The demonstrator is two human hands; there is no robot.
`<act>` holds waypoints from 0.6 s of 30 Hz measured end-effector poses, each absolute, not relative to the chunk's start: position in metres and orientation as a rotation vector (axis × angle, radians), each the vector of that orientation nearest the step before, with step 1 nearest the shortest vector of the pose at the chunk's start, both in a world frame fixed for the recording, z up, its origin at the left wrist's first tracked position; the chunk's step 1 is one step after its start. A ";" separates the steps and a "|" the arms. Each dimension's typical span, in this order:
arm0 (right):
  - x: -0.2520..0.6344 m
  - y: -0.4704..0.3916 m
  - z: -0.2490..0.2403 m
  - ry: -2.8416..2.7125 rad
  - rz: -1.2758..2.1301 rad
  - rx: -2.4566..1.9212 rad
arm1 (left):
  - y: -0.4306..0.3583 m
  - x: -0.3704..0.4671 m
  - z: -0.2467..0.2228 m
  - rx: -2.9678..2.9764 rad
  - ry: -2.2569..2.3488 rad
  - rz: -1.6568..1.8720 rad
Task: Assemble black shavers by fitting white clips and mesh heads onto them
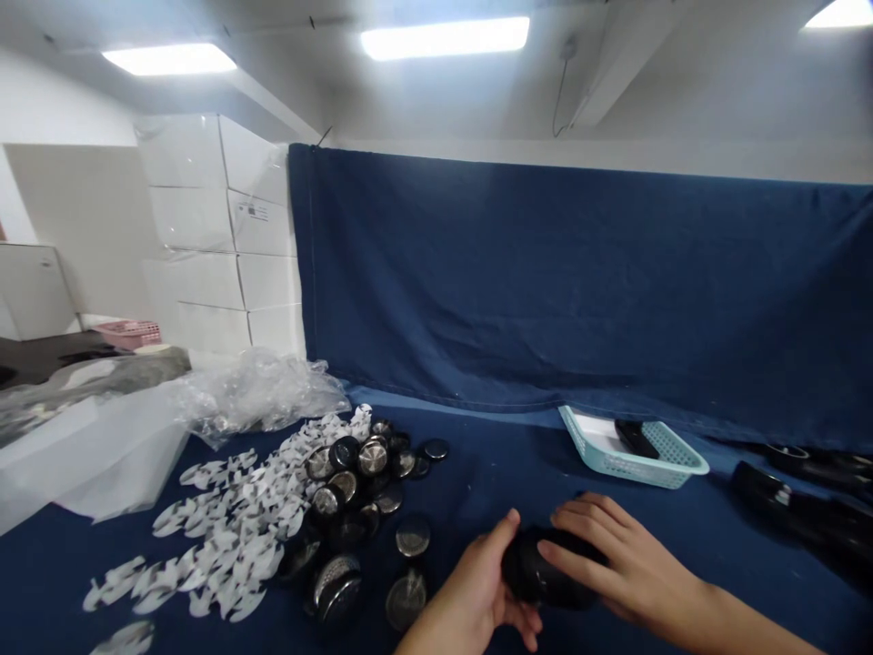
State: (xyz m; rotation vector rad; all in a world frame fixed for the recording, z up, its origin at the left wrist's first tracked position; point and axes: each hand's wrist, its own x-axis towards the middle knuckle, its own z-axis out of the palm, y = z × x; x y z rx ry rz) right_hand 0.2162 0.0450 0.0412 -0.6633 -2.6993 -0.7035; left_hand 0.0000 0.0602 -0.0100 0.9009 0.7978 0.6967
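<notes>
Near the bottom centre-right, a black rounded object (pixel 556 569) is held between my two hands above the blue cloth. My left hand (pixel 487 582) grips its left side, with the thumb up along the edge and the fingers beneath. My right hand (pixel 614 564) lies over its top and right side, fingers bent across it. Left of my hands is a pile of round black caps with shiny faces (pixel 373 458). Two such caps (pixel 413 537) lie closest to my left hand. Beside the pile spread many small white pieces (pixel 238 518).
A light-blue basket (pixel 634 468) holding a black part (pixel 637 438) stands behind my right hand. Black parts (pixel 805 518) lie at the right edge. Clear plastic bags (pixel 259 391) and stacked white boxes (pixel 232 246) are at the left. A blue curtain (pixel 579 291) hangs behind.
</notes>
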 end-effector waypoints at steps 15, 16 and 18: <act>0.193 0.012 0.029 -1.300 1.109 -1.166 | 0.056 -0.026 0.023 1.939 1.439 1.453; 0.195 0.008 0.022 -1.176 1.245 -1.113 | 0.058 -0.036 0.029 1.991 1.465 1.486; 0.205 0.004 0.003 -1.039 1.409 -0.997 | 0.062 -0.066 0.043 2.054 1.554 1.507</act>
